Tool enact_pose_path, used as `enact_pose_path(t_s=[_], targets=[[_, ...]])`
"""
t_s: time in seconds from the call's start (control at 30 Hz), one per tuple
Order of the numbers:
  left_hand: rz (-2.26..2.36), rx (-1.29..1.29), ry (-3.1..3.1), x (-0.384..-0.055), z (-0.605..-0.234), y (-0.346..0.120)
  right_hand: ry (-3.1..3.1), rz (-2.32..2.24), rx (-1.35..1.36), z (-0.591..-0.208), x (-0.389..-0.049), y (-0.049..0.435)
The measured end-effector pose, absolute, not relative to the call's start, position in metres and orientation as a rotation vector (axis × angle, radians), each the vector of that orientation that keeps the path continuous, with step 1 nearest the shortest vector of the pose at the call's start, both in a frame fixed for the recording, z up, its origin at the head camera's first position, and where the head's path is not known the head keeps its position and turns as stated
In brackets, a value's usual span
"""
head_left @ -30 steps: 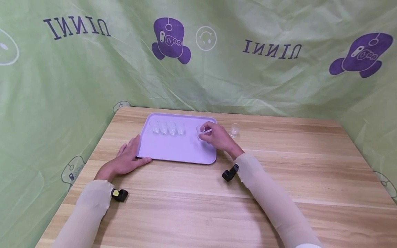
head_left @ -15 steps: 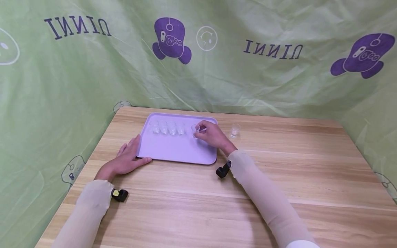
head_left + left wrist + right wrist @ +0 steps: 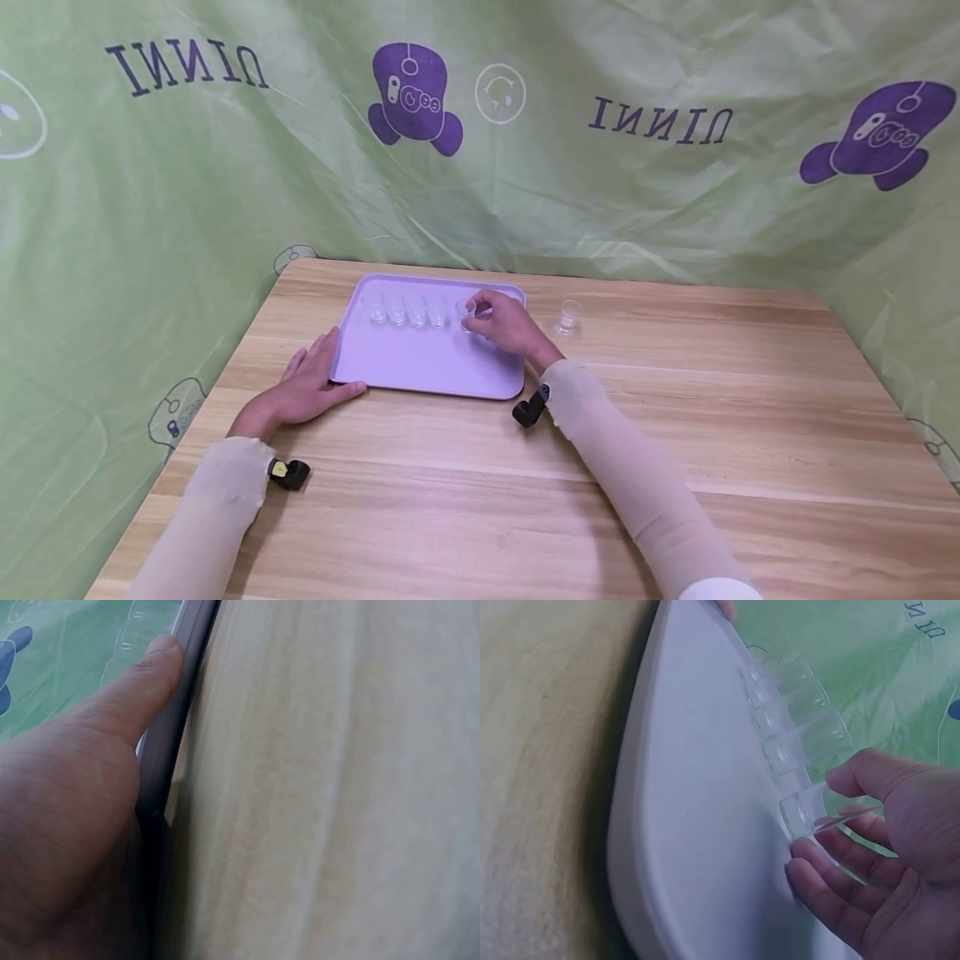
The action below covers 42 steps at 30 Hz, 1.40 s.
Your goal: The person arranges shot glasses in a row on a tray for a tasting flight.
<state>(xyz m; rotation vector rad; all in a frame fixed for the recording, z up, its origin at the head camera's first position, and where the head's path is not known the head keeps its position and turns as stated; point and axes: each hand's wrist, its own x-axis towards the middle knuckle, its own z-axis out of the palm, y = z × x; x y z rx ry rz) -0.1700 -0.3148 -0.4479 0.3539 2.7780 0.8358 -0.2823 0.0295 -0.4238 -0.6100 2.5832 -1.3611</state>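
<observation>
On the lavender tray (image 3: 420, 367), several small clear shot glasses (image 3: 417, 313) stand upright in a row, left of its middle. My right hand (image 3: 510, 323) pinches another shot glass (image 3: 799, 814) between thumb and fingers, upright, its base right at the tray floor and a short gap from the row's right end. My left hand (image 3: 300, 390) lies at the tray's near left corner, fingers fairly straight along the left edge. Its thumb (image 3: 150, 675) rests on the near rim.
One more clear glass (image 3: 569, 317) stands on the wooden table (image 3: 420, 517), just right of the tray. Behind the table's far edge hangs a green printed cloth (image 3: 562, 200), which also runs down both sides.
My right hand has moved left over the tray with the shot glass, closer to the row. The left hand and the tray stay where they were.
</observation>
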Motion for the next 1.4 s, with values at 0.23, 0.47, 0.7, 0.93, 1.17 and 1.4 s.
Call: enact_pose_path(t_s=[0.23, 0.47, 0.7, 0.93, 1.17, 1.4], targets=[[0.851, 0.356, 2.769, -0.170, -0.447, -0.315, 2.609, -1.340, -0.601, -0.423, -0.284, 0.025], [0.841, 0.344, 2.763, -0.169, -0.445, -0.314, 2.618, -1.311, -0.602, -0.422, -0.283, 0.021], [0.801, 0.336, 2.752, -0.170, -0.443, -0.314, 2.602, -1.325, -0.612, -0.421, -0.282, 0.021], [0.805, 0.337, 2.757, -0.169, -0.443, -0.314, 2.591, -1.329, -0.621, -0.422, -0.282, 0.019], [0.850, 0.353, 2.771, -0.171, -0.451, -0.318, 2.587, -1.317, -0.603, -0.422, -0.282, 0.018], [0.831, 0.346, 2.769, -0.173, -0.454, -0.319, 2.578, -1.258, -0.570, -0.419, -0.281, 0.019]])
